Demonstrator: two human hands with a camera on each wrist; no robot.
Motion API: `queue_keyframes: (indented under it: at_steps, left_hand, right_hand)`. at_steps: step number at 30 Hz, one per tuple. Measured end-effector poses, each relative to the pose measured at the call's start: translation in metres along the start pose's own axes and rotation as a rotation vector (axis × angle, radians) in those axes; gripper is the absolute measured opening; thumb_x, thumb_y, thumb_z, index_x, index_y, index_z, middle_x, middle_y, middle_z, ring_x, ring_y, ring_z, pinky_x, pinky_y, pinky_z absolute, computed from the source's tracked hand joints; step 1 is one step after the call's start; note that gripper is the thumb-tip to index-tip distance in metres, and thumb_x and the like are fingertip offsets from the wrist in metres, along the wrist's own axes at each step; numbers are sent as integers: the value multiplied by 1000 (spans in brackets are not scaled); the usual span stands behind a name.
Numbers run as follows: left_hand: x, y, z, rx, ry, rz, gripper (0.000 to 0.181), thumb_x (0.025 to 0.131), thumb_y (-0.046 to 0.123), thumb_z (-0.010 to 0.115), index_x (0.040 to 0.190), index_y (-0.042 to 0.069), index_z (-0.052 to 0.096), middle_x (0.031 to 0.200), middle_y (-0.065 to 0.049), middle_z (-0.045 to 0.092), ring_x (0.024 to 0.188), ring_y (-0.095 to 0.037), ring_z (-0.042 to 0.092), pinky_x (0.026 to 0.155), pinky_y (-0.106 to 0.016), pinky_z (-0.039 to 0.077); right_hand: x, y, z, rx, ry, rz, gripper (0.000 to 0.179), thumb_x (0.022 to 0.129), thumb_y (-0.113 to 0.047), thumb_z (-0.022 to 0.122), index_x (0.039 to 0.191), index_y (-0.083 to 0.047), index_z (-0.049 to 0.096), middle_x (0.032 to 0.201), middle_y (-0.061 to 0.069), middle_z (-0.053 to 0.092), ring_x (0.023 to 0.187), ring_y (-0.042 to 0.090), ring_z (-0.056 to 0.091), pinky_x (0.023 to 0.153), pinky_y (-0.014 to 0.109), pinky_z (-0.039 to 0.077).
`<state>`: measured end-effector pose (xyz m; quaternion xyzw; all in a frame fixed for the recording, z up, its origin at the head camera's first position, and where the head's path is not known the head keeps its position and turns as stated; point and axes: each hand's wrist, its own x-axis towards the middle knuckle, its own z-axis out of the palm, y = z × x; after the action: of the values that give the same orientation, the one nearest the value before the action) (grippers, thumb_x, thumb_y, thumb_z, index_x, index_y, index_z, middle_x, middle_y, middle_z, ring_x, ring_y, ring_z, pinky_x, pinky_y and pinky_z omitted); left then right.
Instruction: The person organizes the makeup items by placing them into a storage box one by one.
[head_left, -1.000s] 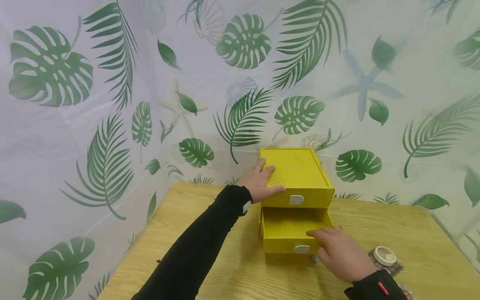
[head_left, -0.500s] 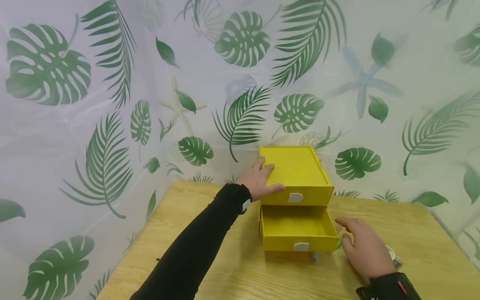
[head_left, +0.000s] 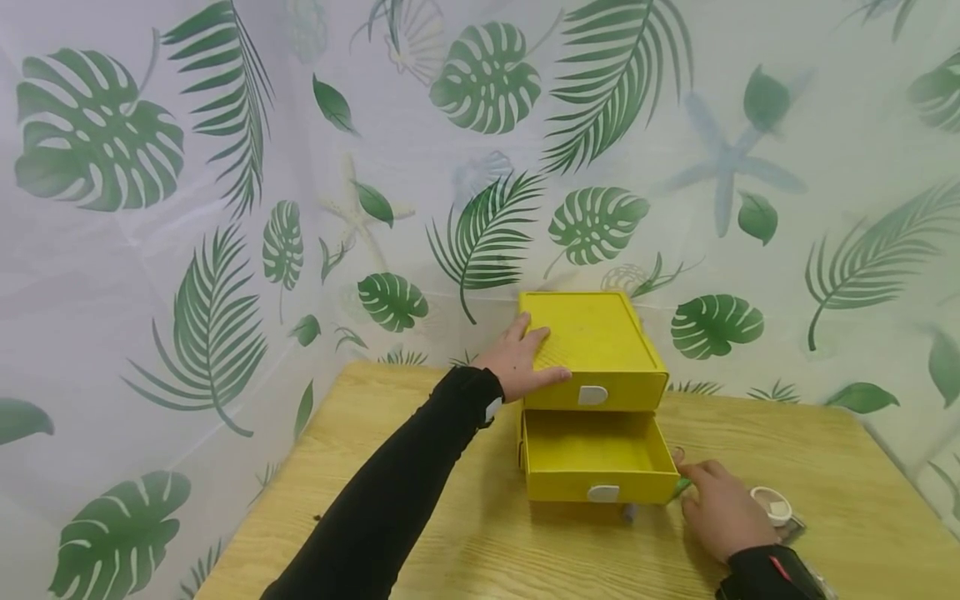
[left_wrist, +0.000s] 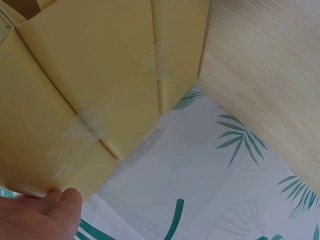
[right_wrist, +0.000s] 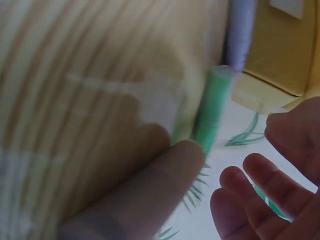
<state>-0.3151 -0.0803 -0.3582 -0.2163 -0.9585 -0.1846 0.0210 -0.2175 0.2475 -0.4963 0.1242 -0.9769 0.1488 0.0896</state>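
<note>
A yellow two-drawer box (head_left: 585,333) stands on the table, its lower drawer (head_left: 600,450) pulled out. My left hand (head_left: 517,364) rests on the box's top left edge, fingers spread; the left wrist view shows some of its fingers at the box's taped side (left_wrist: 120,90). Beside the drawer's right front corner, my right hand (head_left: 723,508) reaches low to a green tube (right_wrist: 212,110). One fingertip looks to touch the tube's near end, while the other fingers (right_wrist: 270,185) stand apart from it. Past the tube lies a pale lilac cylinder (right_wrist: 241,35), partly under the drawer.
A round compact (head_left: 771,504) on a dark flat case (head_left: 791,529) lies right of my right hand. A small dark speck (head_left: 317,518) is on the wooden table (head_left: 420,533) at left. Leaf-printed cloth (head_left: 420,208) hangs behind the table.
My right hand has left the lower drawer's front, moved right, then lowered to the green tube beside it. The left hand stays on the box.
</note>
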Motion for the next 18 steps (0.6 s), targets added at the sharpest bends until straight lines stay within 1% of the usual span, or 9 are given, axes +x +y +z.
queue_keyframes:
  at_steps: [5, 9, 16, 18]
  left_hand:
    - [0, 0, 0, -6, 0, -3, 86, 83, 73, 49, 149, 23, 27, 157, -8, 6, 136, -22, 19, 106, -44, 33]
    - [0, 0, 0, -3, 3, -4, 86, 83, 73, 49, 149, 22, 28, 157, -9, 7, 136, -22, 19, 107, -44, 32]
    - [0, 1, -1, 1, 4, -9, 86, 83, 73, 48, 149, 23, 28, 157, -8, 6, 136, -23, 20, 107, -44, 32]
    - [-1, 1, -1, -2, 2, -8, 86, 83, 73, 48, 149, 23, 27, 157, -8, 6, 136, -23, 20, 107, -44, 33]
  right_hand:
    - [3, 3, 8, -30, -43, 14, 38, 83, -8, 61, 119, 5, 59, 113, 25, 56, 95, 43, 55, 76, 58, 49]
    - [5, 2, 11, -55, -57, 7, 37, 82, -7, 60, 117, 5, 60, 115, 25, 55, 95, 43, 55, 77, 58, 49]
    - [8, 5, 15, -81, -40, -30, 34, 80, -5, 62, 113, 5, 61, 115, 25, 56, 94, 43, 56, 78, 57, 50]
    - [10, 6, 16, -85, -53, -30, 33, 80, -4, 63, 112, 4, 62, 115, 25, 56, 93, 43, 57, 78, 57, 50]
